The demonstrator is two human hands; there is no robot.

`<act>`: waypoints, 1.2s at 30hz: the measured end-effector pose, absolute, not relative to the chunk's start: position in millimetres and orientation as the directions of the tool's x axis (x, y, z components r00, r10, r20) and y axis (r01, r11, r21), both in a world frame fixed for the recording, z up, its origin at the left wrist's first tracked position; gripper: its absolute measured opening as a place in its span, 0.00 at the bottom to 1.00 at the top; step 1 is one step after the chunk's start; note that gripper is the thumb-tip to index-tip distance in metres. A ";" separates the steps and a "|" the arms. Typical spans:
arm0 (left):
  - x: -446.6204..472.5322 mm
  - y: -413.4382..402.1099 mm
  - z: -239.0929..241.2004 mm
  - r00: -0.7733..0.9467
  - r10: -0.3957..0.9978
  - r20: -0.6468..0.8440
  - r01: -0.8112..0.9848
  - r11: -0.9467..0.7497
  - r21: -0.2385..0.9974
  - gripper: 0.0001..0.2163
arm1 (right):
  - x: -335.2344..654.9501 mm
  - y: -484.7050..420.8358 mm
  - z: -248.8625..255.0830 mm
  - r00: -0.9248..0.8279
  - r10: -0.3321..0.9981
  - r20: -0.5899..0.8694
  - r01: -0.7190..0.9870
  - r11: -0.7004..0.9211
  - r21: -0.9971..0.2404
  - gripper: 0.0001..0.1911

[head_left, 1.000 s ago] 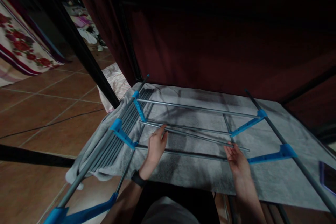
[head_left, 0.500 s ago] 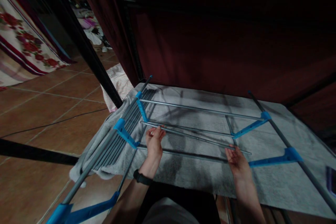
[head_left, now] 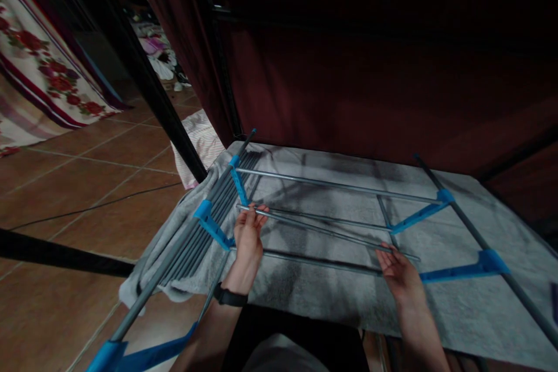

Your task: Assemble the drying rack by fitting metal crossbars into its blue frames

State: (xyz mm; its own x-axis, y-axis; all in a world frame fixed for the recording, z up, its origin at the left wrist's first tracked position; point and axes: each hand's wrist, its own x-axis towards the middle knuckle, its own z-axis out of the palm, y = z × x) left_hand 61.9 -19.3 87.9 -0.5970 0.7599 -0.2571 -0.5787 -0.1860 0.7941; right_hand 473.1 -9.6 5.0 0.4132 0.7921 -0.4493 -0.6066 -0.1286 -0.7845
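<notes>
A loose grey metal rod (head_left: 325, 231) lies slanted across a frame of grey rods and blue plastic brackets (head_left: 418, 215). My left hand (head_left: 248, 232) is closed round the rod's left end, close to a blue bracket (head_left: 211, 225). My right hand (head_left: 399, 270), palm up with curled fingers, holds the rod near its right end. The frame rests over a grey felt sheet (head_left: 331, 296). A black watch is on my left wrist.
A bundle of spare grey rods (head_left: 204, 221) lies along the frame's left side. A dark red curtain (head_left: 349, 81) hangs behind. Terracotta floor tiles (head_left: 78, 186), a black pole (head_left: 143, 81) and a floral cloth (head_left: 39, 75) are to the left.
My left hand went from lying open on the rod to closing round it and slid toward its left end. My right hand stayed under the right end.
</notes>
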 end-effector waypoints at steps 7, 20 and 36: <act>67.5 -19.4 90.6 -0.593 0.757 -0.276 -0.605 -0.192 0.773 0.10 | 454.9 -11.2 17.5 0.358 0.810 -0.465 -0.669 -0.125 -0.732 0.06; 117.2 -30.9 91.0 -0.407 0.883 -0.232 -0.631 -0.088 0.771 0.17 | 437.7 -18.7 21.4 0.407 0.798 -0.444 -0.698 -0.042 -0.715 0.06; 146.1 -33.6 92.3 -0.320 0.923 -0.216 -0.614 -0.028 0.789 0.17 | 431.1 -23.3 21.2 0.331 0.856 -0.397 -0.718 -0.045 -0.695 0.08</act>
State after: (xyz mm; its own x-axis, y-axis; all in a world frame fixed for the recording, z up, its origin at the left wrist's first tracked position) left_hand 146.1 -33.6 92.3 -0.3196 0.9226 -0.2160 -0.6141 -0.0281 0.7887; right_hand 431.1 -23.3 21.2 0.3305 0.8561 -0.3972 -0.7175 -0.0455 -0.6951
